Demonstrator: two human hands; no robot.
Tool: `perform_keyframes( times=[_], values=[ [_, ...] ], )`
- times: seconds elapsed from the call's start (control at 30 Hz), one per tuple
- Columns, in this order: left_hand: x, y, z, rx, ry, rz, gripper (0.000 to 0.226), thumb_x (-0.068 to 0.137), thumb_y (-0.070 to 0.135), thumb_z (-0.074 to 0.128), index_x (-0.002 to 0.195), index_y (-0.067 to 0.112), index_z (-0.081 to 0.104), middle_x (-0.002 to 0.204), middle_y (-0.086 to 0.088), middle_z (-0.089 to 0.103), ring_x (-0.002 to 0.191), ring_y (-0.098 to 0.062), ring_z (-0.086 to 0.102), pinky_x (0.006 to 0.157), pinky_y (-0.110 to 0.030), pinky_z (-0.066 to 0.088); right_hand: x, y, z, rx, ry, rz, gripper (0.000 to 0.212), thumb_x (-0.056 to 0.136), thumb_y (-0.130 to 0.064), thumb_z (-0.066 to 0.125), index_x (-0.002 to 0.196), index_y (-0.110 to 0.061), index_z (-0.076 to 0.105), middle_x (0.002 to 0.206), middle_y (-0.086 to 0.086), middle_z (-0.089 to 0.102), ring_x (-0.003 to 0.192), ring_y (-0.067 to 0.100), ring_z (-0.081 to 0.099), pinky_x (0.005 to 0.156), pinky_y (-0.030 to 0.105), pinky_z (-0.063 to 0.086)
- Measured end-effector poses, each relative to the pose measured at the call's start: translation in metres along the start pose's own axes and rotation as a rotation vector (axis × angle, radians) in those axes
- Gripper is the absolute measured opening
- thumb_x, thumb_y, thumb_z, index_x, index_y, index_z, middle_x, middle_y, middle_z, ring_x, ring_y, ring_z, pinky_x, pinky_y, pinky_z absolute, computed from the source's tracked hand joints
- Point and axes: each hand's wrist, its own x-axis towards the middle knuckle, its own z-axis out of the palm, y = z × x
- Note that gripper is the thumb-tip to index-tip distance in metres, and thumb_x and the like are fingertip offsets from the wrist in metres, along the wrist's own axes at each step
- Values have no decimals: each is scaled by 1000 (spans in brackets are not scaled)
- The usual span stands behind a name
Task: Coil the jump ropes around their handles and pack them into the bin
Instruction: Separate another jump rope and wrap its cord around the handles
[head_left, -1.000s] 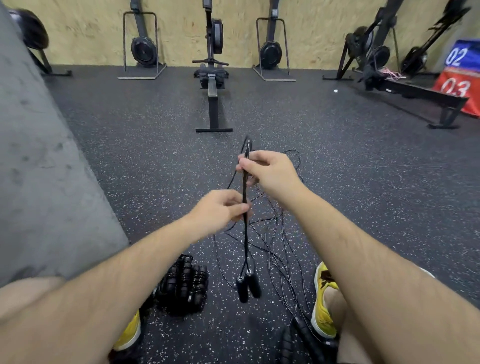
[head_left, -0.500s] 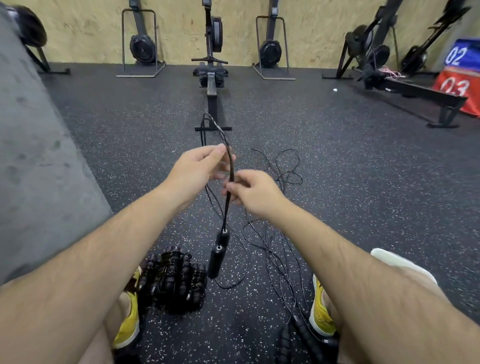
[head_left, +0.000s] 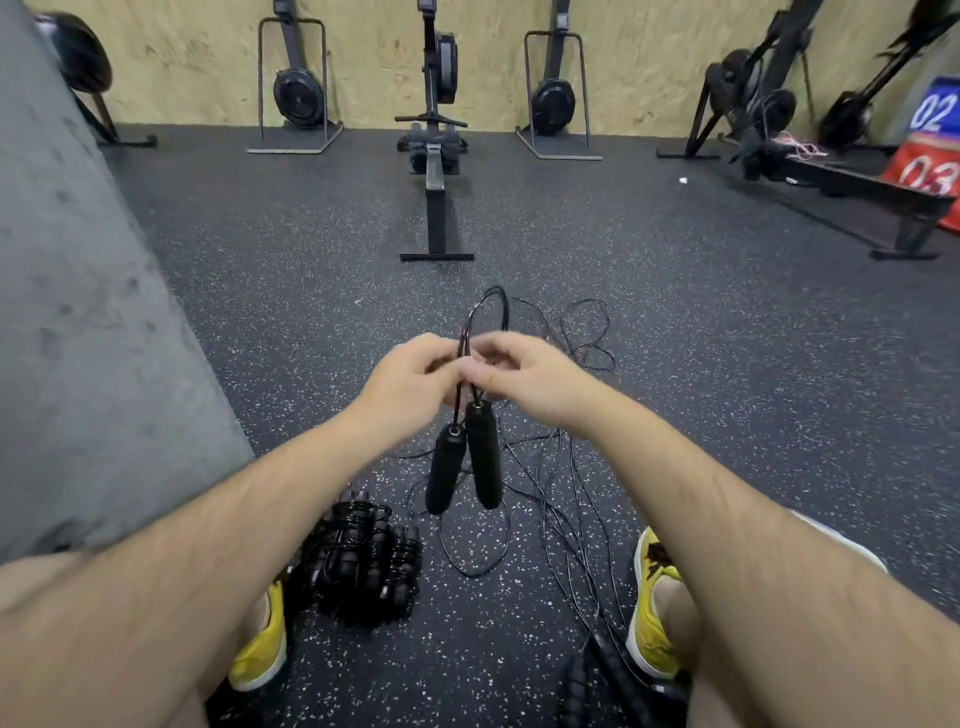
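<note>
The left hand (head_left: 410, 384) and the right hand (head_left: 524, 379) meet in the middle, out in front of the person. The fingers of both hands are curled, and they pinch a thin black jump rope (head_left: 488, 312) between them. A loop of that rope sticks up just above the hands. Two black handles (head_left: 445, 467) hang down just below the hands, side by side and touching near the top. They hang in the air over the floor (head_left: 727, 364). The exact grip of each finger is blurred. More loose ropes (head_left: 550, 499) lie in a messy tangle on the floor under and past the hands, more to the right side. A pile of coiled ropes (head_left: 363, 561) sits on the floor under the left arm, next to the left yellow shoe (head_left: 262, 649). The right yellow shoe (head_left: 652, 608) is beside the loose ropes. A gray wall (head_left: 78, 338) is on the left. A rowing machine (head_left: 435, 156) stands far ahead.
</note>
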Motion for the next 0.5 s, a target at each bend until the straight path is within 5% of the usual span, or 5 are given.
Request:
perform_keyframes(
  times=[0.13,0.27,0.37,0.5],
  values=[
    [5,9,-6,-41,33,36,18,81,47,64,91,37,76,95,-5,72,91,-29,68,89,-53,54,-2,9,21,-21,21,15,8,95,-16,65,102,-19,67,101,-2,73,95,15,67,93,32,51],
    [8,13,-7,-144,58,-15,29,87,36,71,89,8,75,91,-24,71,74,-24,61,80,-47,55,-4,6,23,-55,88,4,13,97,-23,62,91,-19,72,76,0,64,65,9,50,67,29,43],
    [9,18,-8,-174,75,-32,25,92,26,71,88,1,74,77,-13,67,70,-17,57,72,-33,50,-8,5,23,-46,73,35,14,98,-25,60,94,-19,72,66,-3,51,52,6,36,57,28,32],
    [13,23,-12,-303,103,-61,21,99,20,62,90,6,75,75,-8,61,68,-16,54,66,-25,51,-15,1,29,8,77,66,28,87,-43,72,109,-27,65,93,-13,69,79,1,60,73,21,45]
  ],
)
